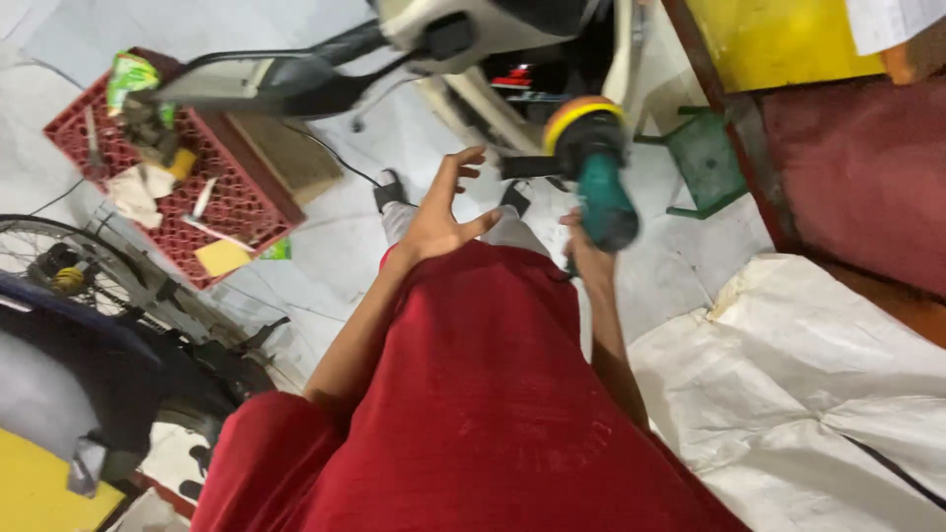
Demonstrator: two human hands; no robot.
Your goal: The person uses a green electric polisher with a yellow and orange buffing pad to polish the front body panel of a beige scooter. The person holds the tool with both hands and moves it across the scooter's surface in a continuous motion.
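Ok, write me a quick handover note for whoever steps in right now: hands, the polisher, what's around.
Right hand: closed around the teal polisher, held up, its yellow-rimmed pad facing a scooter.
Left hand: open, fingers spread, holding nothing, in the air beside the tool.
Nearby: red crate of rags and small tools on the left, green stool by the scooter, white sheet on the right.
Done or left: pad is not touching anything; progress can't be told.

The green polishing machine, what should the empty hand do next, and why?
Probably bring the open left hand onto the green polisher to steady it. Only the right hand grips its lower end, the picture blurs there, and the left hand hovers beside it, holding nothing.
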